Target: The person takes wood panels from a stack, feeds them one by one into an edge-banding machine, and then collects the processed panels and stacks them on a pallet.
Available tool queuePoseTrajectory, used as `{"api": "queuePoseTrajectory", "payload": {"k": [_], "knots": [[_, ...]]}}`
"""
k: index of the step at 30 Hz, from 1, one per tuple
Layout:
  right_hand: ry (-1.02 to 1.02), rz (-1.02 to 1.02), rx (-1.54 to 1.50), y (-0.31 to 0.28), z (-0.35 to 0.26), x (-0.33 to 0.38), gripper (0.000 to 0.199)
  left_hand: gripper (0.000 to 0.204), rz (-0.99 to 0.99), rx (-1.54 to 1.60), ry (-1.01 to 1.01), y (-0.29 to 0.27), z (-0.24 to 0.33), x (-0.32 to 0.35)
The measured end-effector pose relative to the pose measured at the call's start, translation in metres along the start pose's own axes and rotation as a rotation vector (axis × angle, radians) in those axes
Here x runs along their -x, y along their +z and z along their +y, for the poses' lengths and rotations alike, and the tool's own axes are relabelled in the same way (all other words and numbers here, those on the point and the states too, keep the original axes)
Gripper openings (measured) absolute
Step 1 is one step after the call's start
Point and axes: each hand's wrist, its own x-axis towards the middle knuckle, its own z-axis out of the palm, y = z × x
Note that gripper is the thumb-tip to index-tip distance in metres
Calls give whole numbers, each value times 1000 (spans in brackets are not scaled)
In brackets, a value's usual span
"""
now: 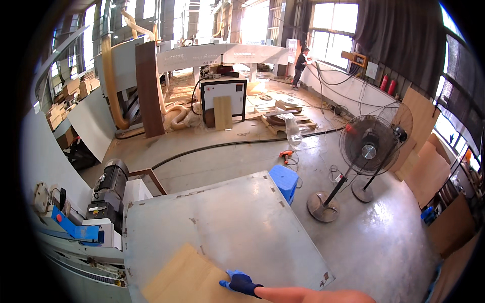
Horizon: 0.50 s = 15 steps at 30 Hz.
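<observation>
A thin light-brown wooden board (188, 276) lies over the near part of a grey metal tabletop (242, 212), its lower end cut off by the frame edge. My right hand (239, 283), in a blue work glove with a dark cuff, reaches in from the lower right. Its fingers close on the board's right edge; the fingertips rest on the upper face, and whatever is underneath is hidden. My left hand is out of the picture.
Left of the tabletop stands a machine with a dark motor (112, 179) and blue bracket (76, 230). Past the far right corner are a blue stool (284, 182), an orange power tool (286, 155) and pedestal fans (370, 150). A black hose (217, 146) crosses the floor. Another person (300, 68) stands near the windows.
</observation>
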Motion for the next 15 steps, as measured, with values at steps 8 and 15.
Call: {"api": "queuePoseTrajectory", "payload": {"k": [8, 15], "knots": [[-5, -147, 39, -10, 12, 24, 74, 30, 29, 187, -64, -2, 29, 12], [-40, -229, -2, -12, 12, 5, 69, 30, 21, 266, -93, -7, 29, 5]]}}
